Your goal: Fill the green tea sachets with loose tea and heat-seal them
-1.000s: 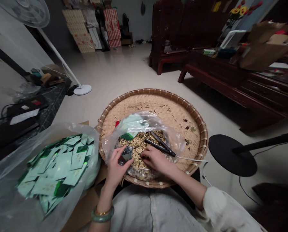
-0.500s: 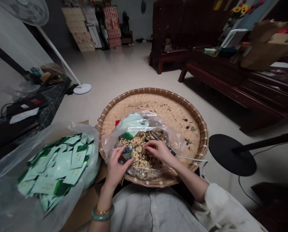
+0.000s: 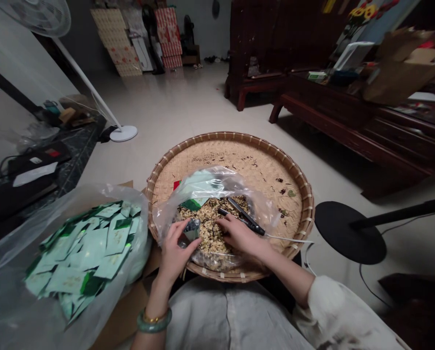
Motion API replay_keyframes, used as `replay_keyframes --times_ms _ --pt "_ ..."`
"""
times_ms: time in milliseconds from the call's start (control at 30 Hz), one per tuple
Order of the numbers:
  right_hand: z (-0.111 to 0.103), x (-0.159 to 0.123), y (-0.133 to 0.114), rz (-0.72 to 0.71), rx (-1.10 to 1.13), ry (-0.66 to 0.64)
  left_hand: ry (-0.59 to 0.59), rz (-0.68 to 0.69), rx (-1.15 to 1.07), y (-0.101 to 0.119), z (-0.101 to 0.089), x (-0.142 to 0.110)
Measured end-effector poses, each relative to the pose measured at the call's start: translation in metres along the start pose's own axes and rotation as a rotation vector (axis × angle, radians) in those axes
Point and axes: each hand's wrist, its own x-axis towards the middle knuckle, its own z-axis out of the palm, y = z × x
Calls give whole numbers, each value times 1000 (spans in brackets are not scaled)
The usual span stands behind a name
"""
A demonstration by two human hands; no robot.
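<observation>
My left hand [image 3: 176, 249] is curled around a small open packet [image 3: 192, 228] with a shiny dark inside, held upright at the left of a clear plastic bag [image 3: 267, 206]. A loose mix of pale and dark dried bits [image 3: 210, 226] fills the bag. My right hand [image 3: 241, 236] reaches down into the mix, its fingertips among the bits; whether it grips any is hidden. Just beyond that hand lies a black corded sealing tool [image 3: 244, 214] like a hair straightener. Flat pale green packets [image 3: 203, 180] rest at the bag's far left side.
A round woven bamboo tray [image 3: 232, 138] bears the bag and scattered dark bits. To my left, a big plastic bag [image 3: 6, 291] holds many green packets [image 3: 93, 248]. A black round stand base [image 3: 351, 233] is at right; a white fan [image 3: 124, 132] stands at left.
My right hand has lowered into the dried mix and its fingers have spread somewhat from a pinch. My left hand keeps the packet in nearly the same place.
</observation>
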Motion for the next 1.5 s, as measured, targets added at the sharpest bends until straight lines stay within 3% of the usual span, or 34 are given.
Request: replay_keyframes --times_ms 233,433,900,1167,1333,1500 --pt "-11 24 -3 -95 -101 57 -3 8 5 0 -1 0" --pt "-15 37 -10 -208 -225 -113 0 14 1 3 0 2" --pt "-11 38 0 -250 31 -50 -8 0 6 4 0 2" --pt "-9 32 13 -134 275 43 -23 6 1 6 1 2" --pt "-28 24 9 -30 480 120 -26 3 -22 11 5 7" --pt "-65 14 -14 -42 707 191 -13 24 -61 16 16 14"
